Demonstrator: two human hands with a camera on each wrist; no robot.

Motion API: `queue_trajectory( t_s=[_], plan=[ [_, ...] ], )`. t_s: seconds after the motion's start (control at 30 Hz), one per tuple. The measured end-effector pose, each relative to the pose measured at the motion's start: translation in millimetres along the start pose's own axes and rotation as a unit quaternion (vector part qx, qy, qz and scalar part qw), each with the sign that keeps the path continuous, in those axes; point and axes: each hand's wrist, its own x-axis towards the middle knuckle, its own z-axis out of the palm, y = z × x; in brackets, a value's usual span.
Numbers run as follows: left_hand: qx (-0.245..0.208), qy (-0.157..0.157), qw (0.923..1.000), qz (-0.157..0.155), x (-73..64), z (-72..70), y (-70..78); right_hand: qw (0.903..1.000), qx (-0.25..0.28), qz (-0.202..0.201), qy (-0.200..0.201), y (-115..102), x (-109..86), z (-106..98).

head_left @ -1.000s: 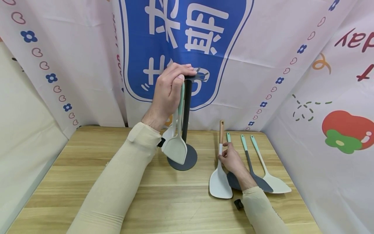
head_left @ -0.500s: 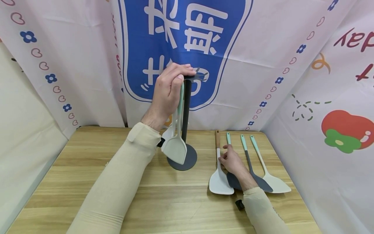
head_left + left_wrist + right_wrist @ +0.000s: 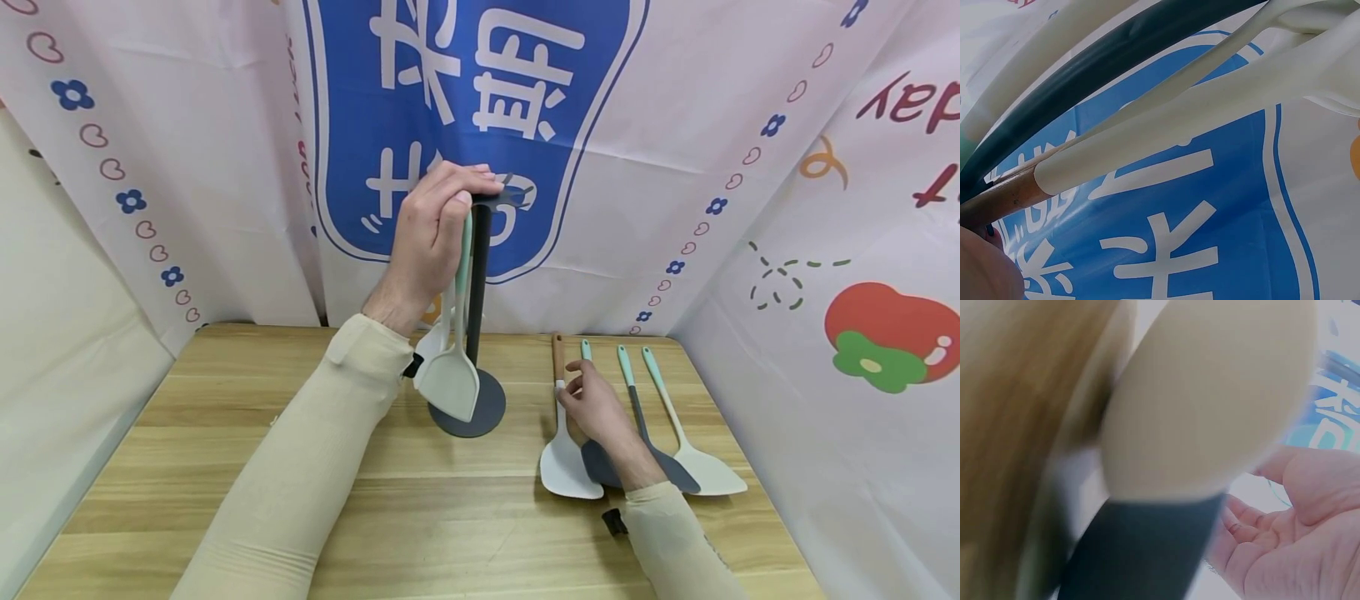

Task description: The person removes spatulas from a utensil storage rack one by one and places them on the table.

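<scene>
Pinching wooden-handled white spatula (image 3: 570,468) by the neck in nearly closed right grip (image 3: 597,408), beside a dark spatula (image 3: 598,468) on the desk (image 3: 450,525); clasping top of black stand (image 3: 481,275) in curled left grip (image 3: 431,225).

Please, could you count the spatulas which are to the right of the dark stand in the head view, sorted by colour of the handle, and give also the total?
Brown-handled spatula: 1
Mint-green-handled spatulas: 3
Total: 4
</scene>
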Motion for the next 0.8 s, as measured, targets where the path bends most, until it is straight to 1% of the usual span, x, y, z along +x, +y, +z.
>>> queue_trajectory(
  t_s=[0.37, 0.6, 0.8],
  plan=[
    [0.000, 0.002, 1.0000, -0.002, 0.0, -0.2, 0.1, 0.9983, 0.028, -0.041, 0.031, -38, -5.7, -4],
    [0.000, -0.001, 1.0000, -0.006, -0.3, 0.2, 0.2, 0.9941, 0.060, -0.077, 0.047, -63, -9.5, -4],
    [-0.003, 0.002, 1.0000, -0.001, 0.0, 0.1, 0.1, 0.9902, 0.084, -0.095, 0.059, -83, -12.7, -2]
  ],
)
